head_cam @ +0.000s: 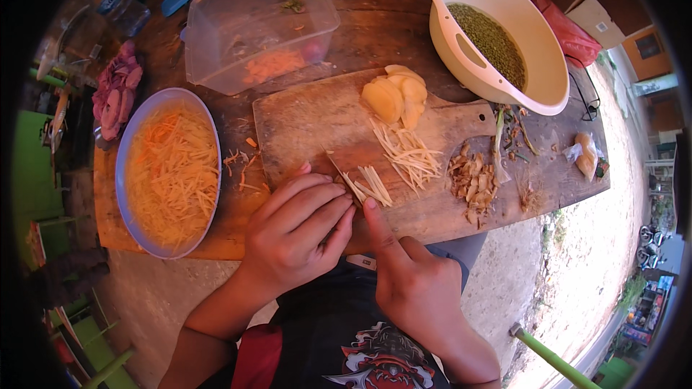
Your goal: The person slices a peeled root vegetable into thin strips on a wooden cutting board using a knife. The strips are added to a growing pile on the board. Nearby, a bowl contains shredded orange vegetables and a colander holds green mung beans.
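My right hand point(416, 281) grips a knife, its index finger stretched along the blade's spine. The thin knife blade point(338, 165) stands on the wooden cutting board point(303, 113). My left hand point(300, 221) lies curled on the board against the blade's left side; whatever is under its fingers is hidden. Just right of the blade are a few pale cut strips point(374, 186), which look like potato. Farther right lies a loose heap of similar strips point(408, 156). Overlapping thin yellow slices point(397, 94), likely potato, rest at the board's far side.
Left of the board stands a purple-rimmed basin point(120, 173) of shredded vegetables point(173, 173). Behind is a clear plastic box point(216, 38) holding orange pieces. A white basin point(546, 65) with green beans in liquid stands back right. Brown peelings point(476, 183) lie by the board's handle.
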A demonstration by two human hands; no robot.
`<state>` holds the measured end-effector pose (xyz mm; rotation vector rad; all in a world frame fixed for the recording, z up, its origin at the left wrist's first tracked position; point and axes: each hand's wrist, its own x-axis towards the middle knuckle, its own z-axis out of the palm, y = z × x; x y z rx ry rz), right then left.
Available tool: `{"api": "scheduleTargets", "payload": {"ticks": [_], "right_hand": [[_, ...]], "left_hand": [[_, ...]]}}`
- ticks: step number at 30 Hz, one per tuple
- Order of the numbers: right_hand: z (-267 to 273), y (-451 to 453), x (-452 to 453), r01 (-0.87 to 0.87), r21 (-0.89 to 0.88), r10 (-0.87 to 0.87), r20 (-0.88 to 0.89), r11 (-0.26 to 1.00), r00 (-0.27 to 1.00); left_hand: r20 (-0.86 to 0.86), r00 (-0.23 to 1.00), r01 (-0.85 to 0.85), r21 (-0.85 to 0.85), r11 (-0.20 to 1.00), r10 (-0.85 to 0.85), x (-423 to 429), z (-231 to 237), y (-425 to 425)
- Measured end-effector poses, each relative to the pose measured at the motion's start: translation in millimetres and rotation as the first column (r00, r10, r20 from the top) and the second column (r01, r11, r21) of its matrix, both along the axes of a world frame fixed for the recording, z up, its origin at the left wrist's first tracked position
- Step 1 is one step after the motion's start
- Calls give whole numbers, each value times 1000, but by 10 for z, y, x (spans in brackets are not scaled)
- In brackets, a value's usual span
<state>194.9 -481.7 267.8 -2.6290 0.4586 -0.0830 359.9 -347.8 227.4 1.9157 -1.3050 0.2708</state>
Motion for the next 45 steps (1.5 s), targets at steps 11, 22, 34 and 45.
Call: {"api": "scheduleTargets", "payload": {"ticks": [11, 22, 34, 45], "right_hand": [[25, 3, -104, -19, 18, 18, 30, 1000, 999], [-10, 40, -42, -7, 40, 7, 13, 999, 1000], [35, 9, -96, -12, 40, 11, 23, 999, 1000], [101, 15, -127, -35, 15, 35, -23, 999, 999]], "left_hand": [[14, 1000, -13, 2, 1000, 13, -10, -18, 7], [1, 1000, -5, 5, 1000, 5, -8, -11, -1], [9, 1000, -18, -11, 1000, 18, 0, -41, 4], [1, 1000, -21, 4, 1000, 21, -6, -21, 19]]}}
